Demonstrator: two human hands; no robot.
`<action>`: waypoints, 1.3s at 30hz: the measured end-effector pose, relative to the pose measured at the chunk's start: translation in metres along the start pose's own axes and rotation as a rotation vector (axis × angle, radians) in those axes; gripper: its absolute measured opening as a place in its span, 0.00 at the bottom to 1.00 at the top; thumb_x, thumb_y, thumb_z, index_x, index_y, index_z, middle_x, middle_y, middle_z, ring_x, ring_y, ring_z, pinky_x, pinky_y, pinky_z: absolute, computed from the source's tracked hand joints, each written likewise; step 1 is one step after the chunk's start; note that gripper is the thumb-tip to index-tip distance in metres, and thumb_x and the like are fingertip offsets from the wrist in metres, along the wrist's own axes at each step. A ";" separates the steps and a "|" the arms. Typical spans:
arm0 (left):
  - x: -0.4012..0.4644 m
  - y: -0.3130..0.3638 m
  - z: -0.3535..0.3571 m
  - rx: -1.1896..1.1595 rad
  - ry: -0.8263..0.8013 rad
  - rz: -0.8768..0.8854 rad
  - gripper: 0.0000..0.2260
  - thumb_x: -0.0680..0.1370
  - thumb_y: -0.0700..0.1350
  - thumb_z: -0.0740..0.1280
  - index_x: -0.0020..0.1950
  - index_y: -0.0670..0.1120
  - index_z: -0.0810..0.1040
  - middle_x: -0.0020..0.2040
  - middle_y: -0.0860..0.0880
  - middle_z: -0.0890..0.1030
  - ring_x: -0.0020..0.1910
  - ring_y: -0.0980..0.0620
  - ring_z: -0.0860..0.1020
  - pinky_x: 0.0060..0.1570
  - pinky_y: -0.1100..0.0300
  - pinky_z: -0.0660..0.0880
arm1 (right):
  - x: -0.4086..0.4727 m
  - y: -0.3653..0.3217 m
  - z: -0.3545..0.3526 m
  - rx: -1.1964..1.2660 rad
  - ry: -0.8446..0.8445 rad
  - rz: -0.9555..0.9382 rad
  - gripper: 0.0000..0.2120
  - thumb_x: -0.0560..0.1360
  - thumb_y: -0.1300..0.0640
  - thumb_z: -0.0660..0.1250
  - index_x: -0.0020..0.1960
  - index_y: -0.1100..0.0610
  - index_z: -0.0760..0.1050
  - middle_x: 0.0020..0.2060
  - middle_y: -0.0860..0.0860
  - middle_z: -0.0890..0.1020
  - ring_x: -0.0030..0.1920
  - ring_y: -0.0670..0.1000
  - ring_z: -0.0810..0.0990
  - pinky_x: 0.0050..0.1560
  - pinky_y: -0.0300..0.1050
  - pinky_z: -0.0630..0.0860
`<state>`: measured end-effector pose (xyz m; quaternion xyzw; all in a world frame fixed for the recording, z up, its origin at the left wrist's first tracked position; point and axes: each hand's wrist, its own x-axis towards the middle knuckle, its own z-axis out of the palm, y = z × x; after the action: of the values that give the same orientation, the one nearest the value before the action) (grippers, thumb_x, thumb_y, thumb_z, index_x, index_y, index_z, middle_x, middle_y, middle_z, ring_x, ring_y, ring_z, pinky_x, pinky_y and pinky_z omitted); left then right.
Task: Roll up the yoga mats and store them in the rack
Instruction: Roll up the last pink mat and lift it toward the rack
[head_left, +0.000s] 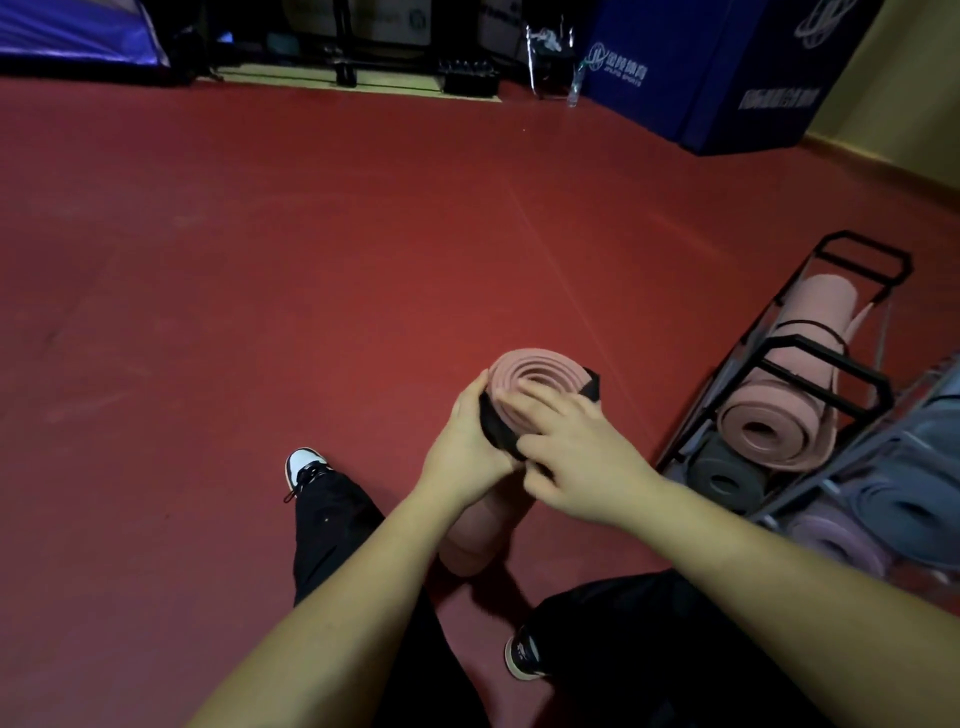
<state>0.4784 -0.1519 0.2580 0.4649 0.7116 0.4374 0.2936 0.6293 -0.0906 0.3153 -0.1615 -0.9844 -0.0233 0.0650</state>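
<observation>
Two bare forearms reach forward from the bottom edge, above black trousers and a pair of black-and-white sneakers (305, 466) on the red floor (260, 260). Between the hands a pink rolled foam yoga mat (530, 382) stands on end, its spiral end face turned up towards the camera and its lower part hidden behind the wrists. A black fabric strap (496, 428) circles the roll near the top. The left hand (462, 441) wraps the roll's left side, fingers curled round mat and strap together. The right hand (576, 457) lies over the near edge of the spiral, its fingers spread nearly straight across the foam layers, while its thumb presses against the strap at the front. Just to the right stands a black metal rack (831, 358) holding another pink rolled mat (779, 415), a dark grey one (722, 480) beneath it, and grey-blue and mauve rolls further right.
</observation>
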 end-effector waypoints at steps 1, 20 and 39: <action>0.002 -0.001 -0.002 -0.026 0.027 -0.016 0.48 0.66 0.48 0.79 0.79 0.52 0.55 0.77 0.52 0.63 0.73 0.53 0.67 0.62 0.64 0.65 | -0.007 0.002 0.006 -0.009 0.088 0.039 0.11 0.69 0.51 0.60 0.41 0.55 0.79 0.66 0.54 0.76 0.68 0.58 0.71 0.61 0.57 0.70; 0.013 0.000 -0.002 -0.114 0.102 -0.122 0.44 0.66 0.54 0.79 0.75 0.55 0.57 0.74 0.52 0.67 0.70 0.52 0.70 0.64 0.52 0.71 | 0.001 0.040 0.055 1.153 0.464 0.978 0.08 0.71 0.58 0.59 0.46 0.51 0.75 0.47 0.49 0.78 0.51 0.48 0.75 0.54 0.42 0.68; 0.074 0.027 0.011 -0.579 0.331 -0.232 0.26 0.84 0.61 0.44 0.69 0.54 0.75 0.64 0.52 0.80 0.65 0.54 0.75 0.69 0.56 0.68 | 0.071 0.067 0.076 1.761 0.649 1.230 0.16 0.82 0.42 0.57 0.48 0.51 0.77 0.41 0.45 0.81 0.41 0.42 0.77 0.53 0.42 0.72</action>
<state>0.4696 -0.0751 0.2767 0.2012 0.6440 0.6542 0.3418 0.5747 0.0008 0.2513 -0.5043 -0.3468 0.6761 0.4103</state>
